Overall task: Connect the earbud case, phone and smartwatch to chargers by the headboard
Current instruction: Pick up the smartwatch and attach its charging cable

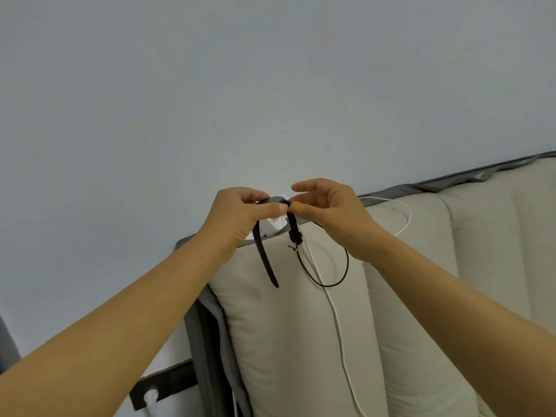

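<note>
Plain pale blue-grey wall [270, 85] across the upper scene. Low at the left, a dark bar [165, 383] with a white round fitting [151, 397] on it; what the fitting is cannot be made out. Further right, a dark grey frame [198, 326] edging a cream padded headboard [285, 326], channelled into upright panels and running off the right edge.

Left hand [237, 215] raised at the headboard's top edge, thumb and fingers pinching the smartwatch [278, 201]; one black strap [266, 260] dangling down over the padding. Right hand [328, 212] just beside, thumb and forefinger pinching the watch's other end, remaining fingers loosely spread. Watch body mostly covered by the fingers. Something white [275, 225] behind the watch, largely hidden, possibly a plug or charger. Thin black cord [331, 281] looping below the right hand; a white cable [337, 320] trailing down the padding and out of view at the bottom. Both forearms cut off by the lower corners.
</note>
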A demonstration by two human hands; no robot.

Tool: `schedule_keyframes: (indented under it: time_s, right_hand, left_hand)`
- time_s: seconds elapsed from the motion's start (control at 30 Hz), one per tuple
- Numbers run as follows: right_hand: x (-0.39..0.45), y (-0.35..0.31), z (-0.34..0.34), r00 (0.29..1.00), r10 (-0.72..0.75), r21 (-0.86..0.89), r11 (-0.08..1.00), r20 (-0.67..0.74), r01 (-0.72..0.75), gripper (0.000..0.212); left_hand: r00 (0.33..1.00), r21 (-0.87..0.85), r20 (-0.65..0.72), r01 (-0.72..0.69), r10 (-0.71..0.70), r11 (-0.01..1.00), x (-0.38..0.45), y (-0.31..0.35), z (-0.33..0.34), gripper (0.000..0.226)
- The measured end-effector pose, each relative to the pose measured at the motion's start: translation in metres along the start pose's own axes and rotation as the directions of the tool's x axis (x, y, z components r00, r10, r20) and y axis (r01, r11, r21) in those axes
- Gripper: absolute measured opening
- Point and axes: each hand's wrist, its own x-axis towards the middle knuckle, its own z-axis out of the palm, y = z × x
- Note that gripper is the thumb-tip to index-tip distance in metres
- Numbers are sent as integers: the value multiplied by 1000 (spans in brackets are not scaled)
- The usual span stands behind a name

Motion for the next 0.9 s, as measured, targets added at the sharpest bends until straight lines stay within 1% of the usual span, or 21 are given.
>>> schedule_keyframes:
  time_s: [0.13,0.3,0.37,0.43,0.5,0.57,0.7,0.8,0.9]
  right_hand:
    - [15,8,19,998,24,-11,1000,61,-24,32]
    - [37,17,45,992,28,-70,997,120,-19,41]
    - [45,24,55,988,32,-115,993,148,-14,44]
    - [54,35,66,989,35,-190,982,147,-7,45]
    - [61,45,76,992,30,-324,946,122,11,45]
    - [68,52,84,993,22,-460,887,113,33,46]
    - [79,62,96,996,-10,-562,825,87,57,46]
    - [86,69,102,995,-70,-648,755,70,99,38]
    - [90,72,106,994,-94,-695,710,62,110,34]
  left_hand:
    - [1000,7,-4,17,-17,1000,14,-13,-16,43]
    - [1000,33,-15,24,-23,999,29,-32,-38,45]
    - [999,33,-31,39,-38,999,35,-41,-46,45]
    - [998,48,-40,56,-54,997,41,-48,-54,44]
    - [997,64,-29,75,-73,995,46,-55,-60,44]
    - [995,59,-3,96,-96,994,50,-61,-65,44]
    - [991,92,36,123,-126,988,57,-69,-68,44]
    - [989,133,69,124,-134,983,63,-69,-68,43]
    - [985,193,109,114,-137,974,70,-66,-72,42]
